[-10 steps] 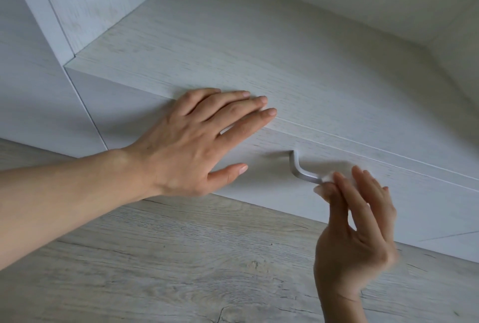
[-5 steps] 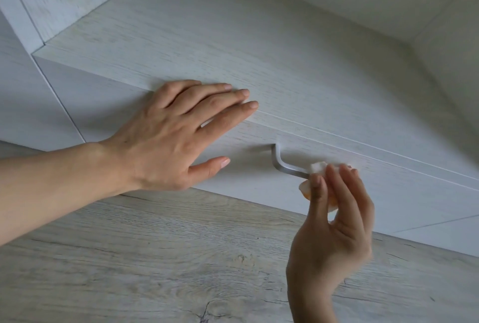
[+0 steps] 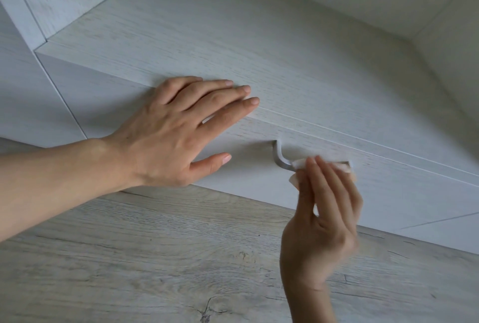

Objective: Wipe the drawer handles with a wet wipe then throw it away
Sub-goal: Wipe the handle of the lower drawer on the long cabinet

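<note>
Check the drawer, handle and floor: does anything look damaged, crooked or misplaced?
Nothing stands out. The handle sits straight on the drawer front; the right hand pinches the wet wipe around it; the left hand lies flat over the cabinet top edge. Dark lines in the floor look like wood grain.

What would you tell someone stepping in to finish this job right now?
Left hand: flat, fingers straight, resting on the front top edge of the drawer unit, holding nothing.
Right hand: fingers pinch the wet wipe around the metal handle, covering its middle and right part; the left bend shows bare.
Done: wiping of this handle is under way.
To do: finish this handle, wipe any others, then throw the wipe away. No bin or second handle is in view.
</note>
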